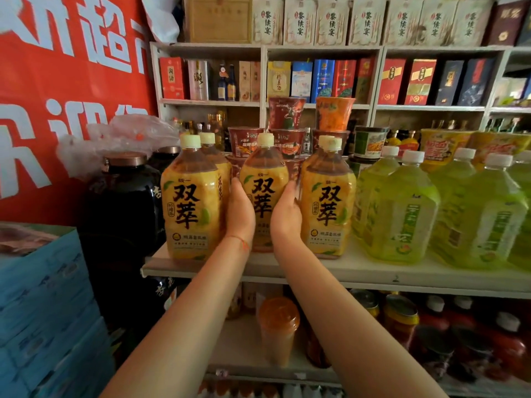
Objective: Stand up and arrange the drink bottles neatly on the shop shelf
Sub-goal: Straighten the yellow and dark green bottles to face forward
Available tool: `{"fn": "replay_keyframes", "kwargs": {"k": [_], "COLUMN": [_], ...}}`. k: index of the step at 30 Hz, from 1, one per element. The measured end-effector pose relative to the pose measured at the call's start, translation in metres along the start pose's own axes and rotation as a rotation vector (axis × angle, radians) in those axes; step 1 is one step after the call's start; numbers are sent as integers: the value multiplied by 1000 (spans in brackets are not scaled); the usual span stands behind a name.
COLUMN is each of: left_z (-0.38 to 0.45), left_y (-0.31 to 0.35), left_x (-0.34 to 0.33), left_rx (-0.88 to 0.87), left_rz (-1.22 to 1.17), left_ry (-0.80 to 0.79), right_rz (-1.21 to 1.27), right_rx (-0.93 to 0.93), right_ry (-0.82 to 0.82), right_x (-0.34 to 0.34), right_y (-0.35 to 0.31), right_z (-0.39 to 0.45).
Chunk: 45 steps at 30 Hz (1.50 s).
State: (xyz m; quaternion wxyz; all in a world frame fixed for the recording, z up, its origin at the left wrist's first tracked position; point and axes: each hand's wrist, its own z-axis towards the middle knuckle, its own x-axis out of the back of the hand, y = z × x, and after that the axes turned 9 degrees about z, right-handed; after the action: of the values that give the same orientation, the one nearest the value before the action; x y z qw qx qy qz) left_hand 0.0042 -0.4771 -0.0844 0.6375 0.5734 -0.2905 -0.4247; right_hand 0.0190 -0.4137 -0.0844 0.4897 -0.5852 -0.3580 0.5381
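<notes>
Three large yellow tea bottles stand upright in a row at the front of the white shelf [373,271]. My left hand [240,212] and my right hand [286,216] grip the middle bottle [264,179] from either side, fingers wrapped behind it. The left bottle [192,196] has another yellow bottle [212,150] right behind it. The right bottle [327,196] stands close to my right hand. Several big green tea bottles [402,214] fill the shelf's right part.
Instant noodle cups [287,133] are stacked behind the yellow bottles. Dark jars [123,196] stand left of the shelf, above blue cartons [46,305]. Boxed liquor [321,79] fills the upper shelves. Jars and red-capped bottles [402,317] sit on the shelf below.
</notes>
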Motion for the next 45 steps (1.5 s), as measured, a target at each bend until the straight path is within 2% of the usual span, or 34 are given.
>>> {"fn": "replay_keyframes", "kwargs": {"k": [5, 8, 11, 16, 25, 37, 40, 42, 43, 45], "left_z": [-8, -9, -10, -21, -42, -26, -33, -46, -54, -69], "left_y": [4, 2, -3, -4, -2, -15, -14, -16, -18, -21], "left_x": [3, 5, 7, 10, 23, 23, 22, 17, 14, 6], "left_rx": [-77, -210, -241, -230, -161, -176, -218, -282, -346, -581], "left_rz": [-34, 66, 135, 102, 10, 28, 75, 128, 170, 274], "left_ry": [-31, -64, -116, -109, -188, -156, -89, 17, 100, 275], "right_rz": [-9, -60, -82, -70, -48, -15, -56, -122, -149, -190], "right_rx": [6, 53, 83, 80, 103, 150, 175, 274, 375, 679], "right_ry": [3, -35, -47, -51, -66, -95, -121, -145, -136, -73], "right_x": [-1, 2, 4, 10, 22, 23, 28, 34, 39, 54], "right_y": [3, 4, 3, 1, 3, 4, 5, 8, 8, 2], "right_z": [-1, -3, -3, -12, -32, -36, -35, -38, -41, -43]}}
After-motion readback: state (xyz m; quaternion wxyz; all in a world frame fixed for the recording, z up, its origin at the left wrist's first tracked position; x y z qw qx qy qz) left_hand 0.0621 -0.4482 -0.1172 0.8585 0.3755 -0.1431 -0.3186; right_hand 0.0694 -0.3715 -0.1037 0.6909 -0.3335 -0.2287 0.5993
